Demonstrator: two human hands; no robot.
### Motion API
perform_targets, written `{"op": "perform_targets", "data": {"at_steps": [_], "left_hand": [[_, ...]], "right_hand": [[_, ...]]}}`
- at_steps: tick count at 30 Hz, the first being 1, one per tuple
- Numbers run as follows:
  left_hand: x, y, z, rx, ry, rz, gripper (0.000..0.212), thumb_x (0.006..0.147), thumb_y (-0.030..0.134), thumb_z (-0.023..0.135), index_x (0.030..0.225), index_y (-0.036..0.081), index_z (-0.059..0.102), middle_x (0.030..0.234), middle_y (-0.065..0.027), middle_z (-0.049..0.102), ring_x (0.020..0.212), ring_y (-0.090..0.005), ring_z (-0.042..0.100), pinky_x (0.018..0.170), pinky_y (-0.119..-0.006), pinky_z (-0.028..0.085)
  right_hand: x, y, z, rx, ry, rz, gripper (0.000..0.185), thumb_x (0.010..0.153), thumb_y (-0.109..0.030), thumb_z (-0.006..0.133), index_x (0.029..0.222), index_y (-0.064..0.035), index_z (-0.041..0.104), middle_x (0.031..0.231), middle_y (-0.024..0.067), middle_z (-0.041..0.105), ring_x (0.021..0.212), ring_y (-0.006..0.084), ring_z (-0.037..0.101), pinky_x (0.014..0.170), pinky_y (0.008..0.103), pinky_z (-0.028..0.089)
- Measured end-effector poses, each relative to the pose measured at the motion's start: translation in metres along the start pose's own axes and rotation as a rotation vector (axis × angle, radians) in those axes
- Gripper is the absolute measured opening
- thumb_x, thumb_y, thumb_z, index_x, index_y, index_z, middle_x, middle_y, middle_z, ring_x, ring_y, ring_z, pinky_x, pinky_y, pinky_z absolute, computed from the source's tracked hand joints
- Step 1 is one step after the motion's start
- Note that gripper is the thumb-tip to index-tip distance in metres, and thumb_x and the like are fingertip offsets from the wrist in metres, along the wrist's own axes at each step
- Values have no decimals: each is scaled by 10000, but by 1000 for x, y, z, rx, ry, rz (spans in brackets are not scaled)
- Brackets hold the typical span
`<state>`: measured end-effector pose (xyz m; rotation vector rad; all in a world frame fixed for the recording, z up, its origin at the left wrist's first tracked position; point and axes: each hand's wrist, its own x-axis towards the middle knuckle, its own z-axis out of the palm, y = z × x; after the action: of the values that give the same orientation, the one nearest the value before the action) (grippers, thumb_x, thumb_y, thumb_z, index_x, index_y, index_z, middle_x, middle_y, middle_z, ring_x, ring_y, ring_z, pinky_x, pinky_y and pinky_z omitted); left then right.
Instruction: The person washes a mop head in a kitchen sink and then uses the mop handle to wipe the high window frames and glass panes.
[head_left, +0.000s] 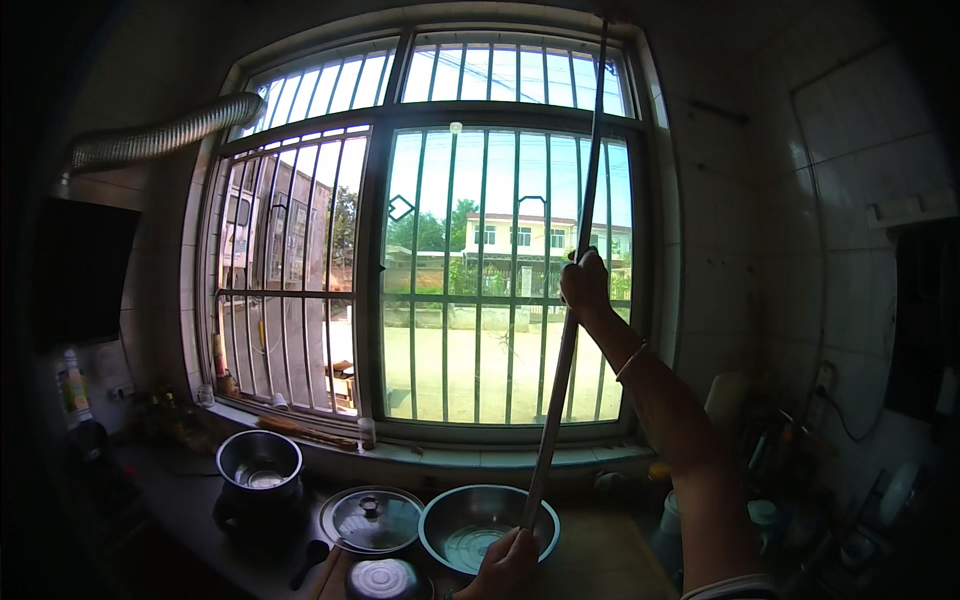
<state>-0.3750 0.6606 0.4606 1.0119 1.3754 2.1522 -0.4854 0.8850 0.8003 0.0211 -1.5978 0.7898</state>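
Note:
A long pole slants up across the right pane of a barred window. My right hand, a bangle on its wrist, grips the pole about midway. Lower down, my left hand is closed around the pole's near end, in front of a wide metal basin. The pole's far end reaches the top right corner of the window frame; what is fixed there is too dark to make out.
A glass lid, an upturned metal bowl and a metal pot stand on the counter. Small jars line the windowsill. A foil duct runs to the window at upper left. Bottles and utensils crowd the dark right side.

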Motion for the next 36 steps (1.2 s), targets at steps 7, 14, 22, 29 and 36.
{"op": "perform_targets", "data": {"at_steps": [7, 14, 22, 29, 36], "left_hand": [[-9, 32, -3, -425, 99, -85, 345, 913, 395, 358, 660, 161, 363, 498, 58, 303, 344, -40, 248, 272, -180, 179], [-13, 43, 10, -496, 34, -81, 368, 907, 410, 359, 645, 154, 330, 501, 45, 292, 357, -55, 258, 283, -192, 196], [7, 63, 27, -346, -204, 61, 338, 927, 370, 323, 792, 76, 424, 541, 1, 412, 407, -89, 393, 379, -212, 335], [28, 116, 44, -99, -395, 5, 376, 935, 378, 256, 792, 59, 394, 479, -14, 331, 341, -107, 321, 314, -239, 277], [36, 128, 55, 63, -320, -174, 377, 920, 414, 306, 735, 98, 393, 500, 24, 299, 345, -69, 247, 308, -217, 202]], "right_hand": [[-27, -106, 79, -115, -242, -94, 367, 677, -110, 489, 983, 82, 427, 845, 282, 572, 792, 408, 579, 696, 446, 476], [-45, -140, 124, -146, -425, -80, 320, 685, -130, 519, 964, 25, 490, 898, 228, 590, 859, 363, 581, 738, 431, 464], [2, -160, 83, -201, -365, -71, 290, 687, -149, 571, 940, -11, 542, 901, 180, 602, 852, 298, 598, 735, 380, 475], [83, -133, -9, -280, -23, -91, 196, 715, -142, 496, 702, 38, 570, 523, 138, 560, 517, 243, 597, 544, 338, 494], [87, -71, -92, 42, 36, 107, 157, 700, -26, 433, 550, 13, 459, 433, 77, 432, 356, 177, 479, 367, 301, 403]]}}
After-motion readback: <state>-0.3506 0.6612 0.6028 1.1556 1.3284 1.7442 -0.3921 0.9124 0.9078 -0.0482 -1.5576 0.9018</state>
